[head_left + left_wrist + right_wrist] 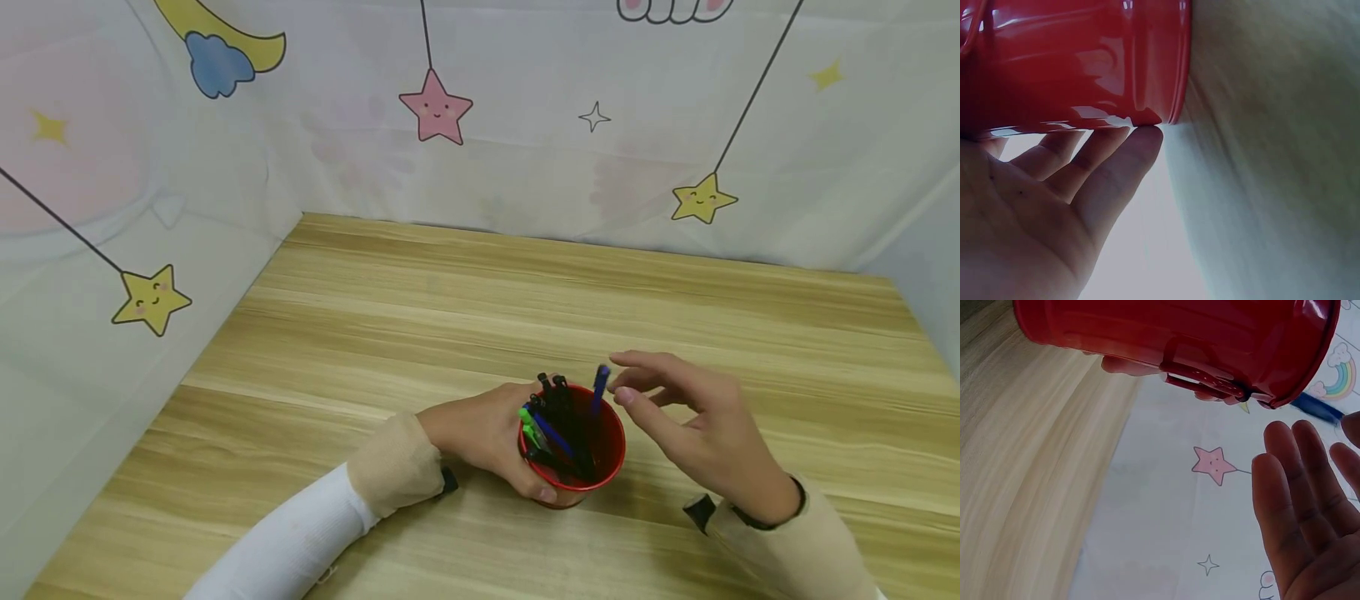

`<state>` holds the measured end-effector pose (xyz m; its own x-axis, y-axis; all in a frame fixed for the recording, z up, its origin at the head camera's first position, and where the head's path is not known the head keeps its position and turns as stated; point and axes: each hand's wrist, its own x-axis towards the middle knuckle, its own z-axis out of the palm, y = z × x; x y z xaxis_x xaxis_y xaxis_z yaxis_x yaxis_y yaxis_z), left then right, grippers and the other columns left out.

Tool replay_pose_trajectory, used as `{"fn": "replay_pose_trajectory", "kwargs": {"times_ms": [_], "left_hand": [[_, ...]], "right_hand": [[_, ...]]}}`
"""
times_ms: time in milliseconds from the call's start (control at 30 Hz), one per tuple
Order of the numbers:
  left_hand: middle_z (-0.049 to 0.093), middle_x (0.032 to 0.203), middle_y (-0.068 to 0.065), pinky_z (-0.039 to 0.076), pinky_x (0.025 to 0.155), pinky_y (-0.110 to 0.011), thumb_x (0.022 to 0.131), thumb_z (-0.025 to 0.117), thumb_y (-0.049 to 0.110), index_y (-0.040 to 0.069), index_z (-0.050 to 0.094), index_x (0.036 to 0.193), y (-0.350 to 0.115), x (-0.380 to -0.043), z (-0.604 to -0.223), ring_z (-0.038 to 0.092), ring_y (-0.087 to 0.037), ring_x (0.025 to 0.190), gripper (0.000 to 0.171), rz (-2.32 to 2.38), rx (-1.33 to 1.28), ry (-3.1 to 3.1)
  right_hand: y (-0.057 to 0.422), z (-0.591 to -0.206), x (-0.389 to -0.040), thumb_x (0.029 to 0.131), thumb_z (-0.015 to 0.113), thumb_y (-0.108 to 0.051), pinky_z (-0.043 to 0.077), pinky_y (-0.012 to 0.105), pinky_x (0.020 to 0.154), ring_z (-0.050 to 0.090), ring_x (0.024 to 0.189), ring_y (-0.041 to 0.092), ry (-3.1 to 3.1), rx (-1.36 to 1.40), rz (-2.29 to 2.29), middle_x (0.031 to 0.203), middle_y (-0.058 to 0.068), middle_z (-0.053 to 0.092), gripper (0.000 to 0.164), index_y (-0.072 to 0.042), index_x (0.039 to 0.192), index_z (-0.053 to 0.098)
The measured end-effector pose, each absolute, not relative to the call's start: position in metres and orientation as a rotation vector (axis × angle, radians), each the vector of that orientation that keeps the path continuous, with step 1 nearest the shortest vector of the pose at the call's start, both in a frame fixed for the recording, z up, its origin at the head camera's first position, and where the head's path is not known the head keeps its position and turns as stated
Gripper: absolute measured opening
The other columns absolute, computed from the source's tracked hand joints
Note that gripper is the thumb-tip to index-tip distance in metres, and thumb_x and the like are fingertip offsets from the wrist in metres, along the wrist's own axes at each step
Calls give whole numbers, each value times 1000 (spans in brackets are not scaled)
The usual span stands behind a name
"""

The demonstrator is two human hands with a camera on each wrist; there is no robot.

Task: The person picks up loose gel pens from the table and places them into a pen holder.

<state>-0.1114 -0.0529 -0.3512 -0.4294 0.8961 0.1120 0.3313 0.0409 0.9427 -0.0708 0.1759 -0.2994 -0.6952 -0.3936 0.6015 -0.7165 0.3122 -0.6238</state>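
A red metal bucket (609, 462) stands on the wooden table, with my left hand (491, 433) holding it round its left side. In the left wrist view, the fingers of my left hand (1054, 187) lie along the bucket's glossy wall (1072, 69). Several pens lean inside, among them black pens (555, 396), a green pen (529, 425) and a blue pen (553, 435). Another blue pen (599, 390) rises at the far right of the rim. Just right of it is my right hand (697, 425), thumb and fingers spread apart. In the right wrist view this blue pen (1316, 407) pokes past the rim, near the fingertips.
The wood-grain table (420, 308) stretches out behind and to both sides of the bucket. A pale cloth (525, 175) printed with stars and a moon hangs along its back and left edges. Against the bucket's side lies a small red handle (1204, 381).
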Motion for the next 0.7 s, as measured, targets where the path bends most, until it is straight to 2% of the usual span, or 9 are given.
{"fn": "replay_pose_trajectory", "kwargs": {"times_ms": [300, 533, 700], "left_hand": [[57, 118, 4, 43, 93, -29, 64, 82, 22, 11, 44, 127, -52, -114, -359, 51, -8, 106, 74, 1400, 1260, 1783], [56, 119, -7, 44, 93, -30, 65, 81, 16, 6, 42, 126, -52, -112, -351, 53, -14, 106, 73, 1387, 1241, 1781], [57, 118, -7, 43, 93, -29, 64, 83, 16, 5, 44, 126, -53, -114, -349, 53, -13, 106, 74, 1351, 1243, 1812]], "right_hand": [[176, -304, -72, 67, 66, 15, 53, 21, 58, 62, 76, 14, -2249, 1048, 1279, 89, 3, 67, 43, -4, 106, 65], [176, -305, -74, 66, 65, 16, 53, 21, 57, 61, 74, 14, -2212, 1093, 1262, 86, 6, 67, 44, -3, 105, 65], [174, -304, -75, 65, 66, 16, 53, 21, 61, 62, 76, 15, -2206, 1100, 1235, 89, 3, 67, 43, -3, 104, 65]]}}
